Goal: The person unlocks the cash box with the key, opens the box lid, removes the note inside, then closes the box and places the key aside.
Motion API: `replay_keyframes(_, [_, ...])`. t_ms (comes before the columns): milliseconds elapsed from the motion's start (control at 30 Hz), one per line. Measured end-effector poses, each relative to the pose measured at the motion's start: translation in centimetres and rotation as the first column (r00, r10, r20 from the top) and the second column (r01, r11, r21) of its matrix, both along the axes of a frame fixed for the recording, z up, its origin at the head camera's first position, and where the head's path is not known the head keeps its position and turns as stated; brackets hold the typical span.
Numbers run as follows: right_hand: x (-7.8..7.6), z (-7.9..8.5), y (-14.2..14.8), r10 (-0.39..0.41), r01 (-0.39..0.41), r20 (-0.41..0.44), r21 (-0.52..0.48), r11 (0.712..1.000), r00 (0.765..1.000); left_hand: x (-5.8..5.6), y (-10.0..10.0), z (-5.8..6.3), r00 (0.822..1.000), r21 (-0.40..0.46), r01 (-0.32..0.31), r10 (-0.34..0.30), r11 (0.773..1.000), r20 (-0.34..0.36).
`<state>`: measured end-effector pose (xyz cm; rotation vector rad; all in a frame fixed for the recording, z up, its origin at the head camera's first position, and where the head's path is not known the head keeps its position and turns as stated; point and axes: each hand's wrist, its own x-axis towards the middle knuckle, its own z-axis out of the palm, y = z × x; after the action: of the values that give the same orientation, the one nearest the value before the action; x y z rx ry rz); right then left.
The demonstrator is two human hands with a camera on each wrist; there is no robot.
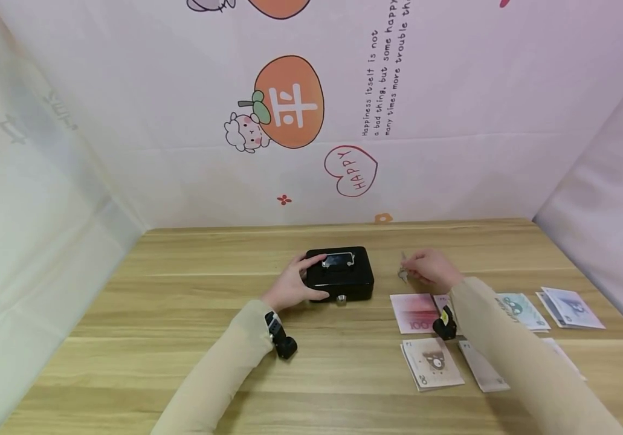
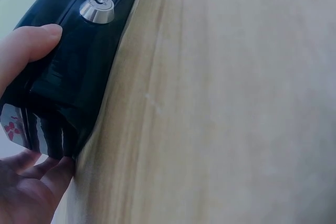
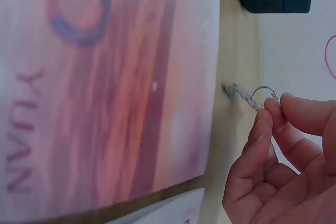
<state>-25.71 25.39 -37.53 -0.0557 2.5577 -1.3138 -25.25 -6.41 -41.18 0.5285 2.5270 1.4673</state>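
A black cash box [image 1: 344,281] sits on the wooden table with a handle [image 1: 338,260] on its lid and a silver lock [image 2: 97,10] on its front. My left hand [image 1: 293,284] holds the box at its left end. Its thumb [image 2: 37,43] lies on the front face, the other fingers at the end, with one reaching over the lid. To the right of the box, my right hand [image 1: 433,267] pinches a ring [image 3: 264,88] between thumb and fingertips. Small silver keys [image 1: 403,275] hang from it; their ends are blurred in the right wrist view.
Paper notes lie in groups at the right: a pink 100 note [image 1: 411,314], notes marked 20 [image 1: 433,362], green notes [image 1: 526,311] and purplish notes [image 1: 572,308]. My right forearm passes over some of them. A printed cloth wall [image 1: 180,181] stands behind the table.
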Motion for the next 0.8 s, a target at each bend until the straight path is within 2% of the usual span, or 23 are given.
replay_keyframes(333, [-0.8,-0.7,0.0,-0.086,0.082,0.058,0.072,0.994,0.995,0.0,0.2,-0.2,1.000,-0.009,0.008,-0.008,1.000,-0.002])
replay_keyframes(500, [-0.8,-0.6,0.3,-0.080,0.074,0.044,0.125,0.989,0.996,0.0,0.3,0.0,1.000,-0.003,0.016,-0.016,1.000,0.014])
replay_keyframes(667, [-0.6,-0.8,0.8,-0.083,0.079,0.024,0.124,0.989,0.996,-0.1,0.3,0.1,1.000,-0.017,0.026,-0.026,1.000,0.002])
replay_keyframes(800, [0.0,-0.2,1.1,-0.032,0.035,-0.024,0.130,0.991,0.999,-0.1,0.2,0.1,0.999,-0.036,0.045,-0.045,0.998,-0.015])
